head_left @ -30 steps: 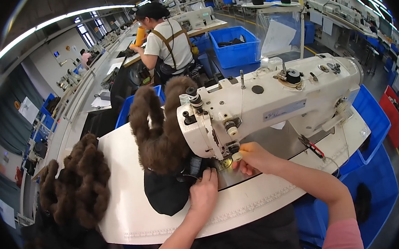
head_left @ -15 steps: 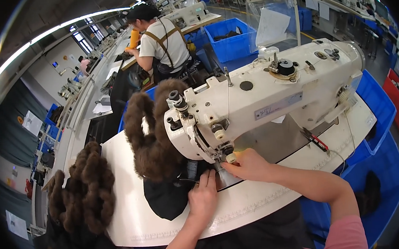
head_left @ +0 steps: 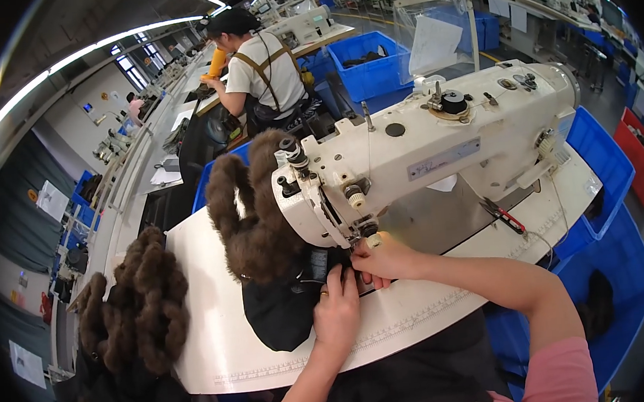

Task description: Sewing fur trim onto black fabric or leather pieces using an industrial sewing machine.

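Observation:
A black fabric piece with brown fur trim (head_left: 274,310) lies under the head of a white sewing machine (head_left: 438,135), at the needle area. My left hand (head_left: 336,309) holds the fabric's right edge, its fingers bent and close together over it. Just right of the needle, my right hand (head_left: 389,260) is closed in a pinch beneath the machine head. What its fingertips hold is too small to make out. The brown fur (head_left: 259,221) bunches up left of the machine head. A dark strip (head_left: 318,265) shows on the fabric close to the needle.
Red-handled thread snips (head_left: 506,215) lie on the machine bed at right. More fur-trimmed pieces (head_left: 145,305) hang at the table's left edge. Blue bins (head_left: 615,276) stand at right, another (head_left: 368,69) behind. A co-worker (head_left: 263,73) sits further back.
My right hand's fingers have curled in closer to the needle, with the lower fingers now showing. The left hand has come nearer to the right one. The whole view has shifted slightly.

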Available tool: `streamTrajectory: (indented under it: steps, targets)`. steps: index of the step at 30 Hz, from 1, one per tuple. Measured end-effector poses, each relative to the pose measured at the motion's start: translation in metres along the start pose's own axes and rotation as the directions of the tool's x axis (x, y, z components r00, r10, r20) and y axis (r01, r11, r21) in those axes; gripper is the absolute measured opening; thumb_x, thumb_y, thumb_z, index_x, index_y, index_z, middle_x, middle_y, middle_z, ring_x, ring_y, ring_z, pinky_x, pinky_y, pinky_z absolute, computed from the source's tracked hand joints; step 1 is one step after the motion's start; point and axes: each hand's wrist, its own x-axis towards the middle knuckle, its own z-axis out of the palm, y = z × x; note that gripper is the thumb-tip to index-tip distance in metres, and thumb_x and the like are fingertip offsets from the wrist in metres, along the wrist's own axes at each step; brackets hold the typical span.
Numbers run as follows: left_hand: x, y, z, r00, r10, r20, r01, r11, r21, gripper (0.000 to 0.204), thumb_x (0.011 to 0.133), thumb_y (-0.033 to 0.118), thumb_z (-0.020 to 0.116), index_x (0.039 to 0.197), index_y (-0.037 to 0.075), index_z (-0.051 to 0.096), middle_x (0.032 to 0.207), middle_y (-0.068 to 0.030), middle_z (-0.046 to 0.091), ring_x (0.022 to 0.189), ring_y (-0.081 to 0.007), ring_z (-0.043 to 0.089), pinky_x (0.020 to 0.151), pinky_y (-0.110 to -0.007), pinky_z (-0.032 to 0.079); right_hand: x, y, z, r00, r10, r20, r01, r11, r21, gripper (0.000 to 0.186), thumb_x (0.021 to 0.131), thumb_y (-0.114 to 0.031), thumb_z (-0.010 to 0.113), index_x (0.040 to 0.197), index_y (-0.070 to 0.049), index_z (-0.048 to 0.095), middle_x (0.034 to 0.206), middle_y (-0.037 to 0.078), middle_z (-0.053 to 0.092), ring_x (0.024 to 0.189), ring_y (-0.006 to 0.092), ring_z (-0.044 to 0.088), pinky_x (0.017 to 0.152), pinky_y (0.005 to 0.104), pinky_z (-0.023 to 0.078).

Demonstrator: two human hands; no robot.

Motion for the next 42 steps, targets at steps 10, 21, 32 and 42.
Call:
streamTrajectory:
  steps: [10, 21, 32, 42]
  targets:
    - [-0.006, -0.003, 0.007, 0.992, 0.118, 0.051, -0.122, 0.99, 0.067, 0.033, 0.076, 0.006, 0.058, 0.108, -0.001, 0.061, 0.1, -0.0104, 0.057, 0.079, -0.0207, 0.063, 0.061, -0.026, 0.054, -0.001, -0.006, -0.009, 0.991, 0.093, 0.097, -0.083, 0.991, -0.102, 0.027, 0.091, -0.022, 0.059, 0.098, 0.003, 0.063, 0.064, 0.008, 0.062, 0.048, 0.0149, 0.062, 0.042, 0.027, 0.051]
    - [0.009, 0.026, 0.032, 0.997, 0.057, 0.052, -0.067, 0.976, 0.207, 0.015, 0.076, 0.008, 0.057, 0.09, 0.003, 0.058, 0.086, -0.0073, 0.049, 0.062, -0.0147, 0.059, 0.046, -0.024, 0.048, -0.005, -0.029, -0.032, 0.975, 0.198, 0.098, -0.185, 0.975, -0.122, 0.026, 0.087, -0.015, 0.057, 0.077, 0.008, 0.063, 0.063, 0.015, 0.065, 0.049, 0.0192, 0.065, 0.041, 0.0298, 0.054]
    - [0.011, 0.021, 0.03, 0.998, -0.03, 0.058, 0.024, 0.994, 0.105, 0.027, 0.078, 0.007, 0.058, 0.105, 0.002, 0.06, 0.089, -0.0084, 0.052, 0.058, -0.0173, 0.061, 0.047, -0.027, 0.051, 0.016, -0.02, -0.047, 0.921, 0.276, 0.276, -0.234, 0.956, -0.174, 0.03, 0.089, -0.02, 0.053, 0.081, 0.006, 0.064, 0.067, 0.015, 0.069, 0.052, 0.0191, 0.067, 0.042, 0.0275, 0.054]
    - [0.021, 0.015, 0.035, 0.996, -0.055, 0.072, 0.047, 0.993, 0.113, 0.031, 0.079, 0.003, 0.058, 0.109, -0.001, 0.062, 0.089, -0.0112, 0.055, 0.054, -0.0206, 0.061, 0.045, -0.031, 0.051, 0.017, -0.019, -0.044, 0.922, 0.289, 0.257, -0.255, 0.954, -0.16, 0.031, 0.09, -0.019, 0.05, 0.079, 0.007, 0.063, 0.066, 0.017, 0.068, 0.047, 0.0213, 0.065, 0.04, 0.0293, 0.054]
